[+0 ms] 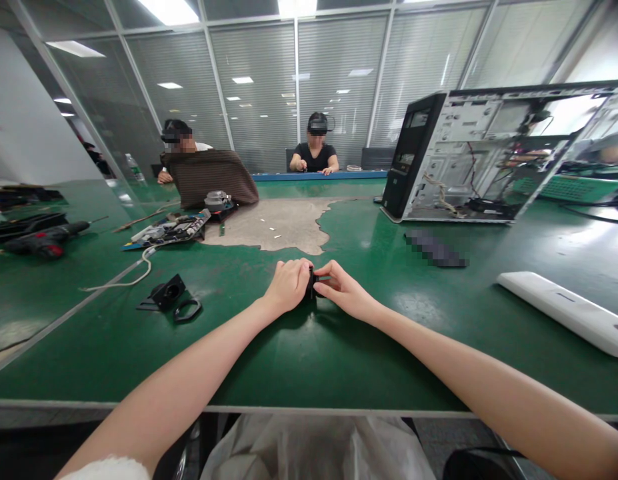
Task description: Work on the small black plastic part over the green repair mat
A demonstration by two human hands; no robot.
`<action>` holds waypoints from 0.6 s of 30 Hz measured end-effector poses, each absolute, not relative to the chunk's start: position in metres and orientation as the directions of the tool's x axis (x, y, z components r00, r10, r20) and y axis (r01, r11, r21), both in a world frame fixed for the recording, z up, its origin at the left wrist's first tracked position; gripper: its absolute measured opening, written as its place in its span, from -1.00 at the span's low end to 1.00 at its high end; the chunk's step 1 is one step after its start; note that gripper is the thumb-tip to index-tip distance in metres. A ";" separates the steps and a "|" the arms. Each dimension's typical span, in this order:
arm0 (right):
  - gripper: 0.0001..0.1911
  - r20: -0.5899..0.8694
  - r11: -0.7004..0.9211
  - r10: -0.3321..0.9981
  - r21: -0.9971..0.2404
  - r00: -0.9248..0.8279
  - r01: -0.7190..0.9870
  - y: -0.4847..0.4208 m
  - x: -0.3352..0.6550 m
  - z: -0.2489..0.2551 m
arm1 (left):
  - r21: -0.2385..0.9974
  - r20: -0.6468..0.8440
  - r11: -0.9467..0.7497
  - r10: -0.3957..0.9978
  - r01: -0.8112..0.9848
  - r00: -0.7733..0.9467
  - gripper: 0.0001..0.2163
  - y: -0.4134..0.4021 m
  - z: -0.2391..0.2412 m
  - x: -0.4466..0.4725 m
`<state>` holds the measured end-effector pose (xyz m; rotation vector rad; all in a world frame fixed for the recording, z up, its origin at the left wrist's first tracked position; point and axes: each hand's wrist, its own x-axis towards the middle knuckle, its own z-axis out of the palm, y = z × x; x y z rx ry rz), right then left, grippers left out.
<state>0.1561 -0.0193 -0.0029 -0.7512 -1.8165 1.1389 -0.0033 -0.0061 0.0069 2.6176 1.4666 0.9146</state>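
Note:
Between my two hands, low over the green table (269, 373), is a small black part (312, 285) whose kind I cannot make out. My left hand (289, 285) is closed around its left side, with the fingers bent over it. From the right, my right hand (341, 290) pinches the part between thumb and fingers. Most of the part is hidden by the hands. To the left of my left forearm lie a black bracket-like piece (169, 291) with a round opening and a black ring (188, 311).
An open computer case (423, 160) stands at the right, near a dark blurred slab (435, 249) and a long white device (563, 307). On the left are a circuit board (169, 230), a cable (147, 267) and a power drill (49, 240). Two people sit across the table.

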 end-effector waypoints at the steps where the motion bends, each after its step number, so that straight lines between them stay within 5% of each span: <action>1: -0.79 0.342 0.416 0.821 -0.907 -0.458 0.068 -0.019 0.156 -0.003 | 0.276 0.483 -0.562 0.782 0.780 0.393 -0.66 -0.006 0.007 -0.003; 12: -0.64 0.318 0.376 0.797 -0.927 -0.513 0.011 -0.018 0.157 -0.003 | 0.267 0.491 -0.568 0.775 0.779 0.398 -0.65 -0.005 0.006 -0.004; 18: -0.80 0.344 0.405 0.818 -0.914 -0.461 0.038 -0.019 0.155 -0.003 | 0.272 0.497 -0.571 0.773 0.775 0.395 -0.66 -0.004 0.004 -0.004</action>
